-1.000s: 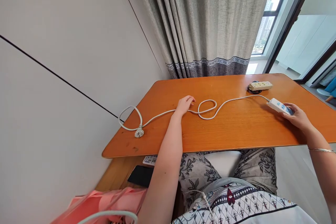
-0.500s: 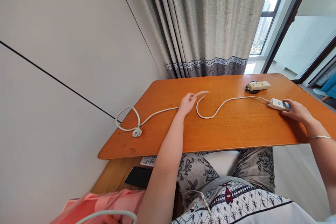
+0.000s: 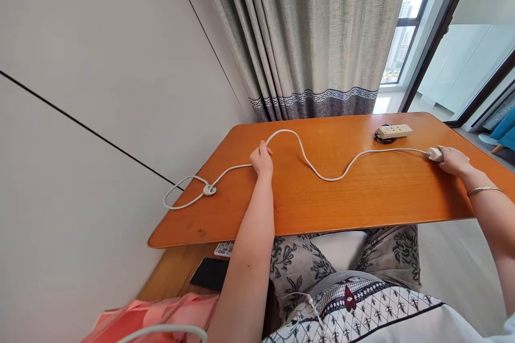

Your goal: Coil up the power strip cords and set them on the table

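Note:
A white power cord (image 3: 304, 156) winds across the orange-brown table (image 3: 306, 203). My left hand (image 3: 262, 159) is closed round the cord left of the table's middle. At the cord's left end, a white plug (image 3: 210, 189) lies near the table edge, beside a loop of cord hanging past that edge. On the right, my right hand (image 3: 454, 161) grips a white power strip (image 3: 435, 154), covering most of it. Close to the far right edge rests a second, cream power strip (image 3: 395, 131) with a dark cord bundled beside it.
Below the table's left front lie a black phone (image 3: 210, 274) and a pink bag (image 3: 177, 308). A wall (image 3: 100, 144) runs along the left, and a grey curtain (image 3: 322, 37) hangs behind the table. My legs are under the front edge.
My left hand has moved left, drawing the cord into a wider bend. The plug has shifted up and turned. My right hand has moved the white strip slightly right and now covers more of it.

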Demonstrator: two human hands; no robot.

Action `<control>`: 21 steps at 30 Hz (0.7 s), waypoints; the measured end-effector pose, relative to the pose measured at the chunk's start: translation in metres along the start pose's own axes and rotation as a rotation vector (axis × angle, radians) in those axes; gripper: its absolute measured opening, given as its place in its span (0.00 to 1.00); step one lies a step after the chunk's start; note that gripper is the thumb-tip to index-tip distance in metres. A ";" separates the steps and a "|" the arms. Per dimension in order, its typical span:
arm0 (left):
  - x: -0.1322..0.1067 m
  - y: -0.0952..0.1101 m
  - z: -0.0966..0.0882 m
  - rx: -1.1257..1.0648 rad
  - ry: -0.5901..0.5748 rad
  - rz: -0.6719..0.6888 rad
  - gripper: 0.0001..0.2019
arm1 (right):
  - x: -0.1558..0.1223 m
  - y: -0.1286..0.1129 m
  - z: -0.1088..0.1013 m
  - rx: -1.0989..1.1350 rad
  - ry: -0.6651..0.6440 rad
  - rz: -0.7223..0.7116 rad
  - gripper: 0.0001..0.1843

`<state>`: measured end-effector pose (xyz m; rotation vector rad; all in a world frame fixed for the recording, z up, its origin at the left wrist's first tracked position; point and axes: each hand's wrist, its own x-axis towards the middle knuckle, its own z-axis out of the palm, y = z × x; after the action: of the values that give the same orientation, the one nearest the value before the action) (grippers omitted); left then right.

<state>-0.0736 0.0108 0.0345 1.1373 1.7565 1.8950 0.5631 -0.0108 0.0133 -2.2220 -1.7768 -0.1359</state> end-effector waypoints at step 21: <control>-0.010 -0.020 0.015 0.322 -0.002 0.354 0.16 | 0.063 -0.169 0.013 -0.199 -0.061 -0.278 0.35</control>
<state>-0.0620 0.0176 0.0112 1.6608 2.0190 1.8302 0.4130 0.0849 0.0448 -2.1128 -2.1859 -0.3193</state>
